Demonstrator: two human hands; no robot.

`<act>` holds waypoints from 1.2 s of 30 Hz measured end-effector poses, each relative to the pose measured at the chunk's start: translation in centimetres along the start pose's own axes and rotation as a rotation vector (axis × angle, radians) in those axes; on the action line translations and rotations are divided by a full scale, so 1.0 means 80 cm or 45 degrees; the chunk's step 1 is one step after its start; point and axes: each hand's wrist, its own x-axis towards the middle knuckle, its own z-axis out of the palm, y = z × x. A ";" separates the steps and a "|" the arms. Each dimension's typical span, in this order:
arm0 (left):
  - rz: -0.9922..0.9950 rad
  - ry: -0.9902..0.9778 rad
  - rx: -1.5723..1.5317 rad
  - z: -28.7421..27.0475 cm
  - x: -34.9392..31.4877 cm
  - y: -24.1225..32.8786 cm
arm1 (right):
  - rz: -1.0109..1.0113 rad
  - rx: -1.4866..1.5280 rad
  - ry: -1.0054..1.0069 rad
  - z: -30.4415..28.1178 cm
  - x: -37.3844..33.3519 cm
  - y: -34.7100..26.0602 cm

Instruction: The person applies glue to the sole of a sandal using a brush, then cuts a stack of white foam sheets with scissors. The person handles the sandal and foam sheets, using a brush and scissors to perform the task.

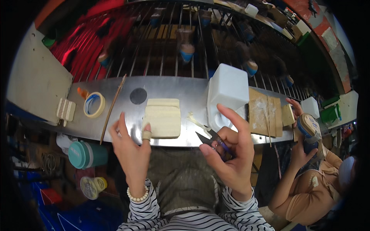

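Observation:
My right hand (237,161) grips a pair of small scissors (205,139) with dark, parted blades; its index finger points up. A torn, pale strip (195,120) lies just beyond the blades; whether it touches them I cannot tell. My left hand (133,150) has its fingers apart and holds nothing. Beige tape wraps its thumb, which overlaps the left edge of a cream, block-like stack (163,119). A long thin stick (113,109) and a roll of masking tape (94,104) lie to the left of that hand.
A white plastic container (230,82) stands right of the stack, beside brown cardboard pieces (264,111). Behind the metal bench (119,88), shoes move or hang blurred over a barred rack (187,52). At right a co-worker holds a shoe (308,125). A teal jug (83,154) stands below the bench.

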 end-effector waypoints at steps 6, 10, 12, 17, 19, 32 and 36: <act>0.054 -0.560 -1.380 -0.032 -0.006 0.041 | -0.099 -0.032 -0.168 0.019 0.002 0.009; 0.014 0.014 -1.281 -0.025 0.010 0.020 | 0.029 -0.213 -0.079 0.024 -0.002 0.016; -0.154 0.262 -0.970 -0.025 0.028 -0.004 | 0.115 -0.166 0.000 0.020 -0.002 0.021; 0.053 0.202 -0.256 -0.007 0.057 -0.067 | 0.313 -0.043 0.093 0.022 -0.006 0.037; 0.117 0.141 0.027 -0.003 0.054 -0.084 | 0.282 -0.041 0.102 0.031 -0.007 0.046; -0.034 -0.138 -0.342 0.035 -0.003 -0.035 | 0.256 -0.143 0.198 0.097 -0.013 0.126; 0.031 -0.014 -0.808 0.034 -0.005 -0.023 | 0.509 0.257 0.297 0.098 -0.020 0.113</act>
